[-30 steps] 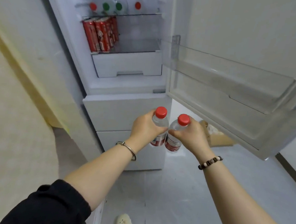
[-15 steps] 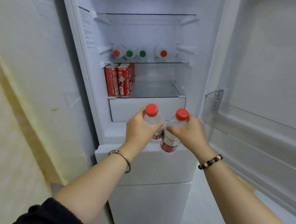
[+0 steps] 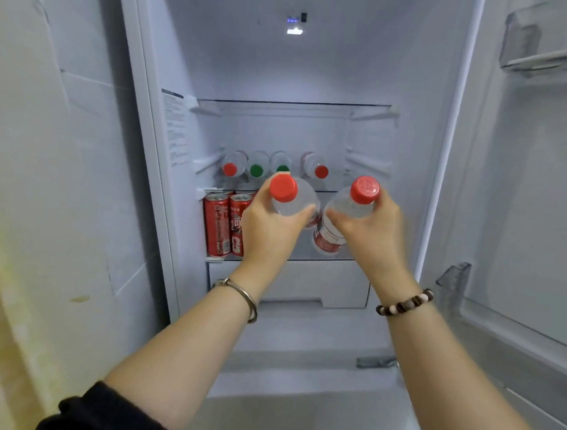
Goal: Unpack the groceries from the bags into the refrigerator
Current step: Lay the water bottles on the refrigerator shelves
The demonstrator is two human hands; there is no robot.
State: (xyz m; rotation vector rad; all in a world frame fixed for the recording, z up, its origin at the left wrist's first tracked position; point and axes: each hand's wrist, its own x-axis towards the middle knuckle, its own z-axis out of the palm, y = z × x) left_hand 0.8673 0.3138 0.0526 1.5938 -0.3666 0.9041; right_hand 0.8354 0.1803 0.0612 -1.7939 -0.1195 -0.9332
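A: White refrigerator (image 3: pixel 164 208) interior fills the view, door swung open at right. What's at far left?

B: Pale wall. Then, inside, red cans (image 3: pixel 224 225) stand upright at the left end of the lower shelf. On the shelf above, four bottles lie on their sides, caps toward us: red, green, green, red (image 3: pixel 256 170).

A: Hands?

B: Left hand (image 3: pixel 268 233) grips a red-capped water bottle (image 3: pixel 288 195), fingers wrapped round its body. Right hand (image 3: pixel 370 232) holds a second bottle (image 3: pixel 348 215) the same way, fingers curled tight. Both bottles are raised in front of the lower shelf, just beside each other, caps tipped toward the camera.

A: Step in hand?

B: Carrying in, I judge; neither bottle is set down yet. Next move calls for easing them onto bare shelf right of the cans.

A: Obstacles?

B: Cans crowd the left bottle's path. Door bins (image 3: pixel 546 61) at right look bare, out of the way.
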